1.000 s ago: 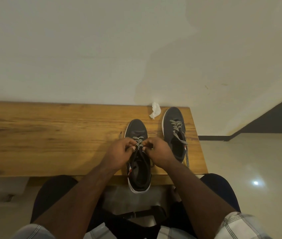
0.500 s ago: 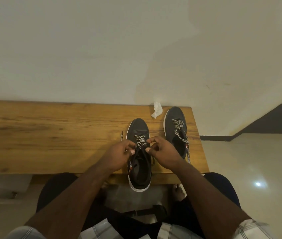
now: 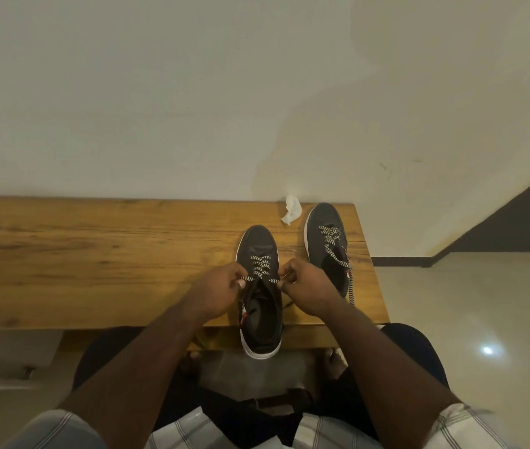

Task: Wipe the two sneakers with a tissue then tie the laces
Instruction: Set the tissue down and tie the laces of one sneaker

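Two dark sneakers with white soles stand on the wooden bench (image 3: 95, 254), toes toward the wall. The near sneaker (image 3: 257, 244) hangs its heel over the bench's front edge. My left hand (image 3: 218, 290) pinches the left end of its black-and-white lace (image 3: 261, 268), and my right hand (image 3: 309, 286) pinches the right end, each just beside the eyelets. The far sneaker (image 3: 325, 222) sits to the right, its lace (image 3: 338, 257) loose and trailing down its right side. A crumpled white tissue (image 3: 292, 213) lies by the wall between the toes.
The bench ends just right of the far sneaker, with glossy tiled floor (image 3: 467, 319) beyond. A pale wall (image 3: 192, 108) runs behind the bench. My knees and bare feet sit below the front edge, and a dark strap lies on the floor between them.
Both hands have drawn apart sideways from the middle of the near sneaker, pulling its lace ends outward and uncovering the crossed lacing.
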